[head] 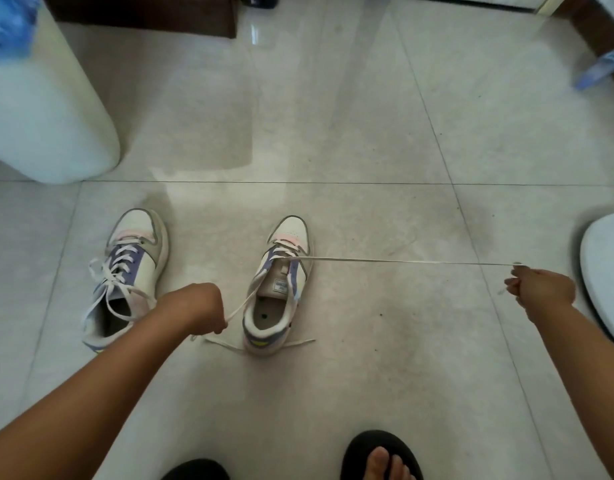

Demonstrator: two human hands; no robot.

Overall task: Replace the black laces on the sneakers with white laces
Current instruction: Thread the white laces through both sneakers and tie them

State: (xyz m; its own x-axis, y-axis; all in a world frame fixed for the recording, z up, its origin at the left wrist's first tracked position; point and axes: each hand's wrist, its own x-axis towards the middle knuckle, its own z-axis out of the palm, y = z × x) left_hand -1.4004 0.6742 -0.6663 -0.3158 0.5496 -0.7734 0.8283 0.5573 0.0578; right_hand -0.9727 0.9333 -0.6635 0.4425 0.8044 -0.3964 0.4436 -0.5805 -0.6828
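The left sneaker already wears its white lace, loosely crossed and untied. The work is on the right sneaker, where a white lace runs only through the lowest eyelets near the toe. The person's right hand is closed around one end, drawn out taut well to the side; the left hand pinches the other end, just beside the heel. They seem to be evening the two halves. Next comes crossing each end up through the following pair of holes, which needs slack and a fine grip on the tips. Another pale lace lies under the heel, though I cannot tell whose it is. No black lace shows. Both shoes sit on glossy pale floor tiles, a white bin stands at the left, and a foot in a black sandal is nearest.
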